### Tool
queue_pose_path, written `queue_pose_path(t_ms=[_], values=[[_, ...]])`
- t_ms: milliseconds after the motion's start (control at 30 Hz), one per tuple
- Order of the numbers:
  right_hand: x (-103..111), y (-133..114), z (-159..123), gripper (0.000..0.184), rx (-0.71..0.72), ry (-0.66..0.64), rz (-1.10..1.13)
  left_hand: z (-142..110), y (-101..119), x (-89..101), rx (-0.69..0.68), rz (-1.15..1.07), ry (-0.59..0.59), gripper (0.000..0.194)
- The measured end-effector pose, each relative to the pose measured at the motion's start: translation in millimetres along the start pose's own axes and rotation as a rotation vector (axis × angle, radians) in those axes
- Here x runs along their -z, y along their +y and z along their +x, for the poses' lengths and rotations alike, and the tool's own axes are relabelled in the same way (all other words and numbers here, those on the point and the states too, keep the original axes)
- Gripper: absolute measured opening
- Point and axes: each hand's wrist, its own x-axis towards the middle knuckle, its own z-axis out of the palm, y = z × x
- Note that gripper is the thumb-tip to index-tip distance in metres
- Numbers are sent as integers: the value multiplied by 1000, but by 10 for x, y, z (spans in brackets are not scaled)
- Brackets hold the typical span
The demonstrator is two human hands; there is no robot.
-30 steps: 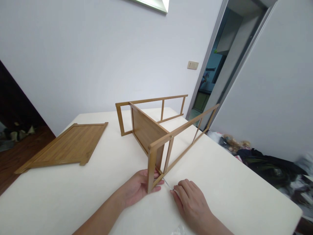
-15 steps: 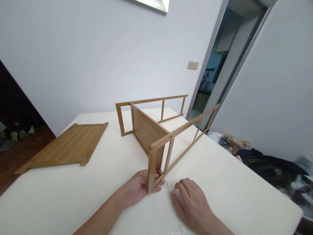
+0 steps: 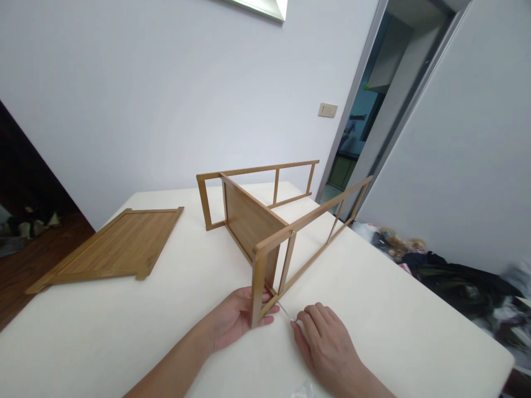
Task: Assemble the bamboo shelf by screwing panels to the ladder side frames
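A bamboo shelf frame (image 3: 265,226) lies on its side on a white table (image 3: 373,309): two ladder-like side frames joined by one flat panel. My left hand (image 3: 234,318) wraps around the bottom of the near frame's post, holding it against the table. My right hand (image 3: 326,342) pinches a small metal hex key (image 3: 286,312) whose tip points into the frame's lower rail near that post.
A loose bamboo shelf panel (image 3: 112,251) lies flat on the table's left side. A bit of clear plastic bag (image 3: 307,390) shows at the bottom edge. Dark bags and clutter (image 3: 456,282) sit on the floor at right, below an open doorway (image 3: 365,127).
My right hand's fingers shifted slightly on the hex key, turning it a little. The frame and my left hand stayed put.
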Motion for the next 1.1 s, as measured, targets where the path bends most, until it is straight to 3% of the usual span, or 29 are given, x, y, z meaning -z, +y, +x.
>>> queue_pose_path(t_ms=[300, 467, 733, 1100], values=[[-103, -3, -93, 18, -3, -58, -15, 8, -2, 1, 0, -15, 4, 25], [-125, 3, -105, 19, -128, -129, 146, 4, 4, -10, 3, -16, 14, 25], [-27, -4, -38, 27, -385, -396, 439, 6, 4, -9, 1, -5, 12, 27], [8, -23, 32, 32, -490, -541, 498, -2, 6, -20, -2, -10, 20, 24]])
